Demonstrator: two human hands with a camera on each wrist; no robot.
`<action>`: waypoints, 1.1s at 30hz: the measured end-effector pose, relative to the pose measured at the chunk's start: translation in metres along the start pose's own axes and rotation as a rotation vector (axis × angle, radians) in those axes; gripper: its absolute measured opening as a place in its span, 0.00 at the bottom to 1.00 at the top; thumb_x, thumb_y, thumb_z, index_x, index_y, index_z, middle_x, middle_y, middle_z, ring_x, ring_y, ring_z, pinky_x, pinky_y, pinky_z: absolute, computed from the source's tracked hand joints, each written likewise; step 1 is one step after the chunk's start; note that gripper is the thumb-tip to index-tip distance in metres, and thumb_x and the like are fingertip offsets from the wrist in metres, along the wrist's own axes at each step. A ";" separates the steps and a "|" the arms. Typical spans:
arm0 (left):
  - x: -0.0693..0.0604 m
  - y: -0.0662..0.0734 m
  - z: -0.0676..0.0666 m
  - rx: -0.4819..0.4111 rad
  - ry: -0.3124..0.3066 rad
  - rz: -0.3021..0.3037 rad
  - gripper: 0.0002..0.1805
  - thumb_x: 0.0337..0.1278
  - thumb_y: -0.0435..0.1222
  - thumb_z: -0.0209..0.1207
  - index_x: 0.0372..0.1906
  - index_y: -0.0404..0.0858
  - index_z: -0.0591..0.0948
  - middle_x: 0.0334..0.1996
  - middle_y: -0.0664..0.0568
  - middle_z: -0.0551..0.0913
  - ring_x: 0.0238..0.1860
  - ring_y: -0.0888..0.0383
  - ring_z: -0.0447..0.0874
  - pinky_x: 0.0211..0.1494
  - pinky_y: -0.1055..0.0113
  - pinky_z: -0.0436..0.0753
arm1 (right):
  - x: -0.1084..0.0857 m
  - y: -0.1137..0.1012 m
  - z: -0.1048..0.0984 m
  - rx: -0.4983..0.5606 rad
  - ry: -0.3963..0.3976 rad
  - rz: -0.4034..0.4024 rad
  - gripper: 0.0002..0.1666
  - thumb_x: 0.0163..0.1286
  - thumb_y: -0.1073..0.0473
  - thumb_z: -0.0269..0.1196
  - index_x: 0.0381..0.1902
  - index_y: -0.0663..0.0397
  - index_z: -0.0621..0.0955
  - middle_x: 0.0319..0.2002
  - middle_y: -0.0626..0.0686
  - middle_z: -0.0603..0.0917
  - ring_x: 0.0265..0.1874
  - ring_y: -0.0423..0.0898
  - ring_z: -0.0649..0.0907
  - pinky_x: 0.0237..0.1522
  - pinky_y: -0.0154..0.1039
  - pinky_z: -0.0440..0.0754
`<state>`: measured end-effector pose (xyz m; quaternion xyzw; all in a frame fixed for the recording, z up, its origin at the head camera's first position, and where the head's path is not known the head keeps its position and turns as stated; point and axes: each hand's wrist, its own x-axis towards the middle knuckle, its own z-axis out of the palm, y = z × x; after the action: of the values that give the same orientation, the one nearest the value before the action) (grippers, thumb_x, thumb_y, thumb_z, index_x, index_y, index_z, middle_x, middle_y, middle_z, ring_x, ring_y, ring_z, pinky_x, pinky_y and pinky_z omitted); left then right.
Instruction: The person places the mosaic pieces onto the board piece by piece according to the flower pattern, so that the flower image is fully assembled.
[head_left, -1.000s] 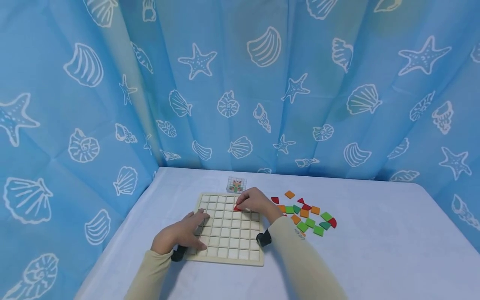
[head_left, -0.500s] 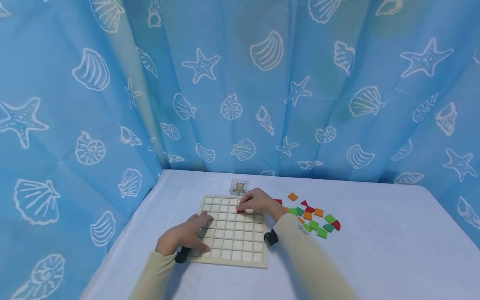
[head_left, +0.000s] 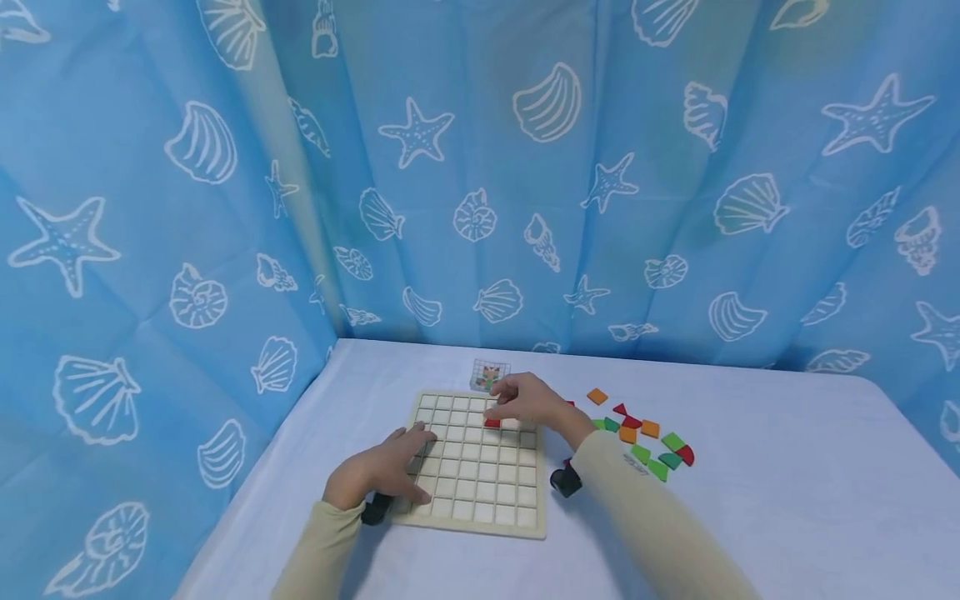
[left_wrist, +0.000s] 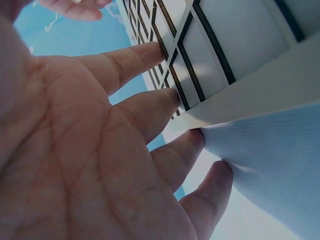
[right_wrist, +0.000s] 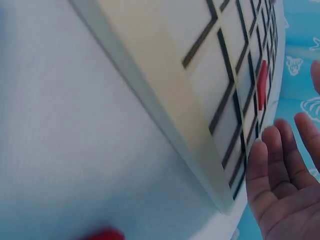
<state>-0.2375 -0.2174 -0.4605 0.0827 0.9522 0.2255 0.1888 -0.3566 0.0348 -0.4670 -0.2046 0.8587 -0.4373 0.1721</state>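
Note:
A pale grid board (head_left: pixel 476 527) with square cells lies on the white table. One red tile (head_left: pixel 492 422) sits in a cell toward its far side; the right wrist view shows the same red tile (right_wrist: pixel 262 85) lying on the grid. My right hand (head_left: pixel 528 402) hovers just above that tile, and in the right wrist view its fingers (right_wrist: pixel 257 162) are apart from it, loosely bent and holding nothing. With spread fingers, my left hand (head_left: pixel 386 467) rests on the board's left side. Up close, its fingertips (left_wrist: pixel 172 95) touch the board's grid and edge.
Behind the board stands a small picture card (head_left: pixel 489 375) with a coloured pattern on a grid. To the right lie scattered orange, green and red tiles (head_left: pixel 649 429), partly hidden by the right arm. A blue shell-patterned curtain (head_left: pixel 480 167) hangs behind the table.
My right fingers have let go of the red tile and lifted slightly off it, leaving it on the board. The left hand stays in place; the head view has shifted.

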 end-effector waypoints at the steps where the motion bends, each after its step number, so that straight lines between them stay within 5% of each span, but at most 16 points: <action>1: -0.001 0.001 0.000 -0.006 -0.004 -0.005 0.49 0.43 0.41 0.77 0.72 0.41 0.66 0.78 0.42 0.53 0.79 0.38 0.45 0.75 0.38 0.58 | -0.001 0.000 -0.002 -0.012 0.007 -0.003 0.27 0.60 0.51 0.72 0.55 0.56 0.81 0.47 0.54 0.83 0.46 0.45 0.81 0.51 0.45 0.82; 8: -0.002 0.004 -0.002 -0.028 -0.006 -0.008 0.48 0.42 0.40 0.77 0.72 0.41 0.66 0.78 0.41 0.52 0.78 0.37 0.45 0.75 0.38 0.57 | -0.007 0.005 -0.024 -0.040 0.035 -0.009 0.28 0.61 0.48 0.72 0.55 0.54 0.82 0.52 0.56 0.83 0.51 0.50 0.82 0.50 0.45 0.83; 33: 0.002 0.000 0.001 -0.022 -0.013 0.008 0.49 0.42 0.41 0.77 0.72 0.41 0.65 0.78 0.40 0.52 0.78 0.36 0.43 0.75 0.37 0.56 | -0.045 0.048 -0.090 -0.200 0.184 0.203 0.30 0.64 0.45 0.69 0.59 0.51 0.80 0.57 0.55 0.81 0.57 0.54 0.78 0.57 0.52 0.80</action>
<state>-0.2393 -0.2168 -0.4617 0.0860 0.9480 0.2363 0.1950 -0.3701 0.1440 -0.4507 -0.0921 0.9262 -0.3470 0.1150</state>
